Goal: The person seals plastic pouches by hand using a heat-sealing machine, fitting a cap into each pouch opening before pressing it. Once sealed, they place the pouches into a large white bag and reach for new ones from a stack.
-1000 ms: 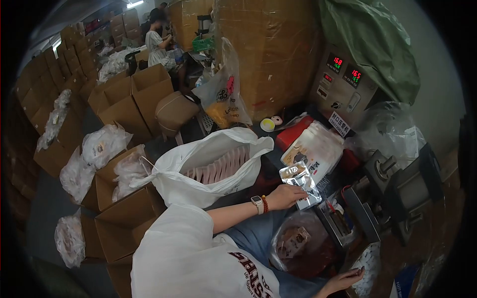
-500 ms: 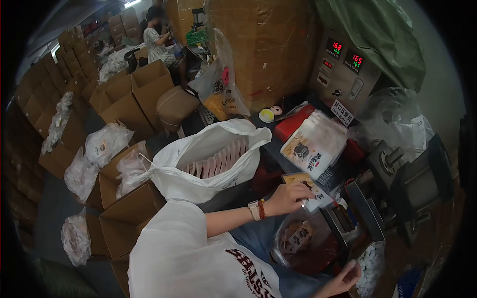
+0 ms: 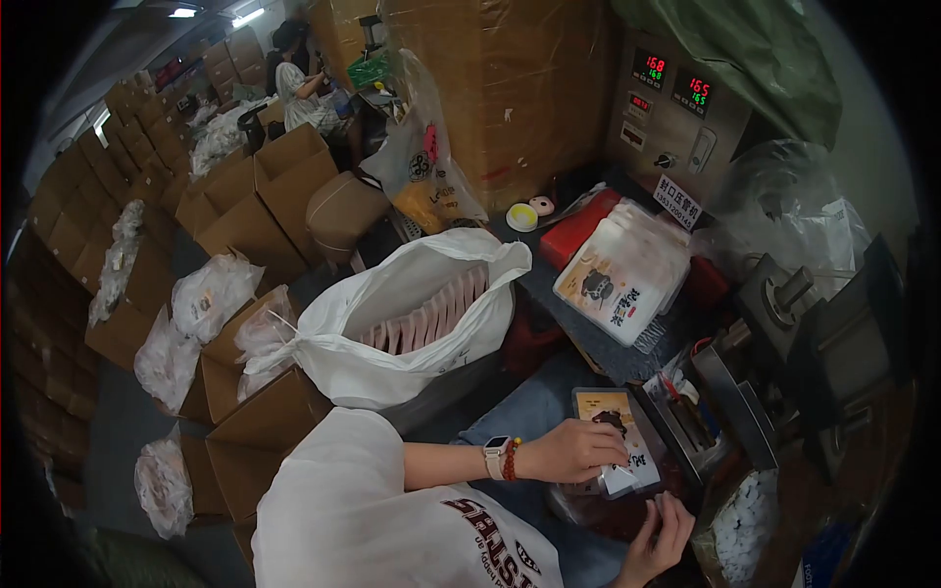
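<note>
Pouch (image 3: 635, 436), printed side up, is gripped in your left hand (image 3: 576, 453), above your lap. Your right hand (image 3: 664, 537) sits near its lower edge with fingers bent; whether they touch or pinch anything cannot be told. A moment ago the pouch was farther out, near the stack of pouches (image 3: 616, 279), and your hands were well apart; now they have drawn close, putting the pouch within reach of both. Just right of your hands are a metal tray (image 3: 668, 428) and a bag of white bits (image 3: 747, 534); beyond your left hand is that stack, and off to its left an open white sack (image 3: 392, 377). Your left fingers cover part of the print, and the clear bag (image 3: 571, 505) below is mostly hidden. A blue packet (image 3: 825, 559) at lower right is dark and hard to make out.
</note>
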`<action>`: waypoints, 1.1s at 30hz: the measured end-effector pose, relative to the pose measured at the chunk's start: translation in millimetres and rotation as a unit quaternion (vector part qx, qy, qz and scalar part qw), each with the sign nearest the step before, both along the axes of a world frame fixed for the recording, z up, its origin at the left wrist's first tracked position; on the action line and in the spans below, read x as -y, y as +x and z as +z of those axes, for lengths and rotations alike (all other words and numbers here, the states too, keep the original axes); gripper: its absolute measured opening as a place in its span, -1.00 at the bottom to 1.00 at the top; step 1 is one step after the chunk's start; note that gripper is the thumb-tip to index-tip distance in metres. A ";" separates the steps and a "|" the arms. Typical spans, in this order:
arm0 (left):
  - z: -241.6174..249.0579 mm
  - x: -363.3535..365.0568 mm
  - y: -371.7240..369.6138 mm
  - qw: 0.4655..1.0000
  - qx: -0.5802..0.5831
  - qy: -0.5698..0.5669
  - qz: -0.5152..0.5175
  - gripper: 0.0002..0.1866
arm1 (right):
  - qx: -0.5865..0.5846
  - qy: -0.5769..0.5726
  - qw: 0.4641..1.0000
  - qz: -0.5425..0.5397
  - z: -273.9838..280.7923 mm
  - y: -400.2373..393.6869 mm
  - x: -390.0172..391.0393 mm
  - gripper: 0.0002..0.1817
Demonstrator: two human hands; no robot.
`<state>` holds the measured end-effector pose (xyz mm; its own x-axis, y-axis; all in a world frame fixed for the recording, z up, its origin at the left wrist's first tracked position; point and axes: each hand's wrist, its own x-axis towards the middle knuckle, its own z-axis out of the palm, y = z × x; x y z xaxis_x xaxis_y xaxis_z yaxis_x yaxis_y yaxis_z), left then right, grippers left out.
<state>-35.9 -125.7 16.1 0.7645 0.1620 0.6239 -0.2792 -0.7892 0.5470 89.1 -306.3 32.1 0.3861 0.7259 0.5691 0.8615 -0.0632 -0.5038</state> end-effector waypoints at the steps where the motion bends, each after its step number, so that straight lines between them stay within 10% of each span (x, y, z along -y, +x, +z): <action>1: 0.2 -0.5 0.1 1.000 0.007 0.015 0.024 -0.65 | -0.001 0.003 1.000 0.000 -0.8 -0.8 -1.3 -0.74; 11: -5.2 9.2 1.6 0.985 -0.046 -0.125 -0.107 -0.66 | -0.001 0.011 1.000 -0.014 -1.5 -3.8 1.3 -0.75; 33: -8.7 10.9 -19.9 0.990 -0.083 -0.109 -0.033 -0.64 | -0.014 0.016 1.000 0.009 -7.1 -26.0 -3.1 -0.75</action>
